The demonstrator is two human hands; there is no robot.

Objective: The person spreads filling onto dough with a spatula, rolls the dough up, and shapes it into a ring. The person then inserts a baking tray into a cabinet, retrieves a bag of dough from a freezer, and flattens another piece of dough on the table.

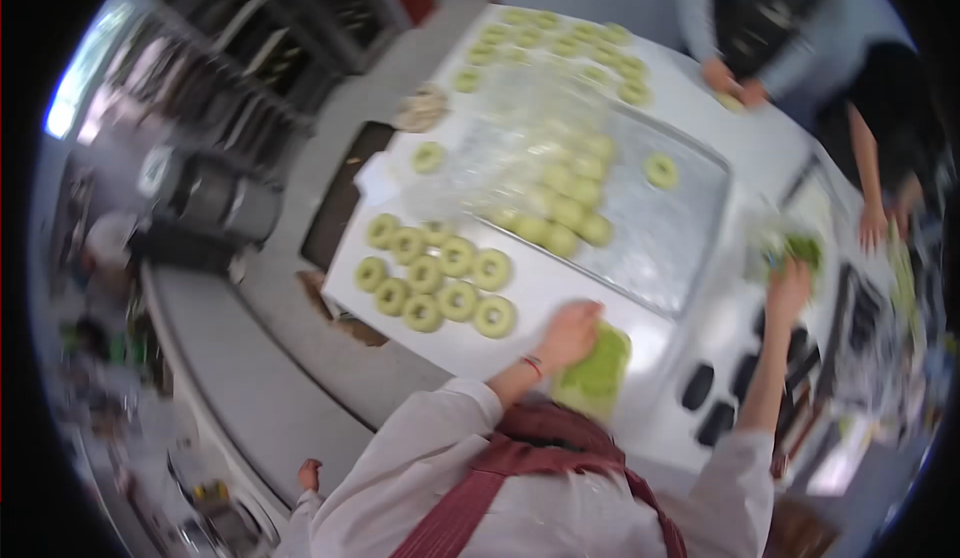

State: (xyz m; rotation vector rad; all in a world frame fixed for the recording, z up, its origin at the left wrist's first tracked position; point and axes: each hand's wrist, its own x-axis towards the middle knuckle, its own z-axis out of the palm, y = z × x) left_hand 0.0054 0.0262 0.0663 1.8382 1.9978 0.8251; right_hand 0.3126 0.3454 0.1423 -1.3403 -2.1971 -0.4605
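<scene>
My left hand (570, 333) is closed at the upper left edge of a rectangular container (619, 348) holding green paste (597, 363). This container stands close to my body at the table's front edge. Out to the right, my right hand (790, 288) reaches to a clear plastic bag (768, 243) with a green mass (803, 251) in it. The fingers there look curled at the green mass, partly hidden and blurred. Ring-shaped green dough pieces (425, 275) lie in rows left of my left hand.
A metal tray (690, 233) bears round dough balls (562, 210) under plastic sheeting (520, 128). More dough rings (600, 50) lie at the far end. Dark oval items (698, 386) sit at right. Two people work across the table, one handling a dough piece (731, 102). Shelving (240, 48) stands left.
</scene>
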